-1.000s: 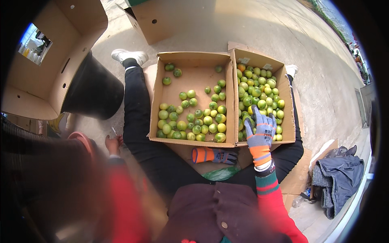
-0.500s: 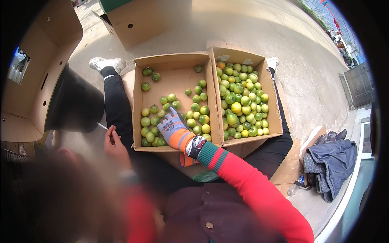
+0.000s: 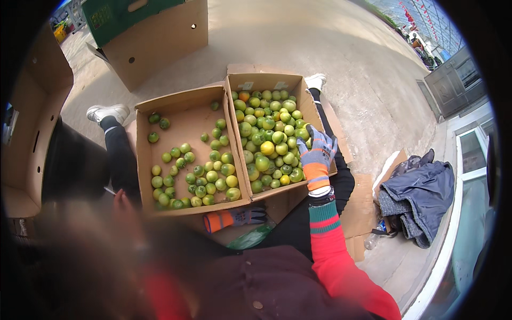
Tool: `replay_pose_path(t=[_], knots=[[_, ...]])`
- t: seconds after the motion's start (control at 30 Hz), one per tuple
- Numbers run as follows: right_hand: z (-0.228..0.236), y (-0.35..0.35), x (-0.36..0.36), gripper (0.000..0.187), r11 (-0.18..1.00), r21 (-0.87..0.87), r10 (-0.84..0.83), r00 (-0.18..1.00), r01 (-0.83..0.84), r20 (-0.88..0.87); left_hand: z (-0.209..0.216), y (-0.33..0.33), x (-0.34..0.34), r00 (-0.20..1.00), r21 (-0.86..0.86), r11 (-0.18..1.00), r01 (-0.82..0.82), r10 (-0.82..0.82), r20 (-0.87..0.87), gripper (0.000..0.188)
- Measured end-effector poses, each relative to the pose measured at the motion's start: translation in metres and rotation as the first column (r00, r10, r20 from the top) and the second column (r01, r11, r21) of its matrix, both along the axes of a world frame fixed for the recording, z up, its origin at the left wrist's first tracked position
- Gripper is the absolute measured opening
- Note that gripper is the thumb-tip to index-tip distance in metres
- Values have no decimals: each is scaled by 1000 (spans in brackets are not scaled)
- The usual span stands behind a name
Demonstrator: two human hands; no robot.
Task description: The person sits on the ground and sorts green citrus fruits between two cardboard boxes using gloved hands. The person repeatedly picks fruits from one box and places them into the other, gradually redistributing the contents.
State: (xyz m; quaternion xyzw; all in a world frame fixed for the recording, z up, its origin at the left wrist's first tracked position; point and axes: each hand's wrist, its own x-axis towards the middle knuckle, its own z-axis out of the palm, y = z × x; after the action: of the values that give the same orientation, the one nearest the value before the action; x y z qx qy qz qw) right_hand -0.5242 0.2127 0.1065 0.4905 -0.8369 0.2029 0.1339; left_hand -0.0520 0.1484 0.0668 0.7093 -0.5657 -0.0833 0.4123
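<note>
My right hand (image 3: 318,151), in a grey and orange glove, is over the right edge of the right cardboard box (image 3: 320,120). Its thumb and fingers close around a green tomato (image 3: 302,134), just above the heap of green and yellowish tomatoes (image 3: 266,148) filling that box. Beside it stands the left cardboard box (image 3: 186,106), where green tomatoes (image 3: 200,181) lie loosely, mostly toward the near side. My bare left hand (image 3: 124,202), partly blurred, pinches a thin white cigarette (image 3: 109,190) left of the boxes.
An unworn glove (image 3: 234,217) and green plastic (image 3: 250,236) lie before the boxes. My legs stretch along both sides. A black tub (image 3: 72,160) and large cartons (image 3: 154,45) stand left. A dark jacket (image 3: 421,192) and plastic bottle (image 3: 372,241) are at right.
My right hand has gone from the left box to the right box, a tomato now in its fingers. The view has shifted, uncovering the loose glove. My left hand still holds the cigarette.
</note>
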Motion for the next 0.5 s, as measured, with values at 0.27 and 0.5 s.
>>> replay_pose_path(t=[0.27, 0.5], knots=[[-43, 1, -23, 44, 950, 310, 0, 995, 31, -99, 11, 6, 7, 998, -17, 1000, -9, 10, 65, 20], [6, 0, 38, 44, 934, -231, 296, 953, -274, 65, 19, 7, -8, 996, 33, 999, -41, 44, -83, 21]])
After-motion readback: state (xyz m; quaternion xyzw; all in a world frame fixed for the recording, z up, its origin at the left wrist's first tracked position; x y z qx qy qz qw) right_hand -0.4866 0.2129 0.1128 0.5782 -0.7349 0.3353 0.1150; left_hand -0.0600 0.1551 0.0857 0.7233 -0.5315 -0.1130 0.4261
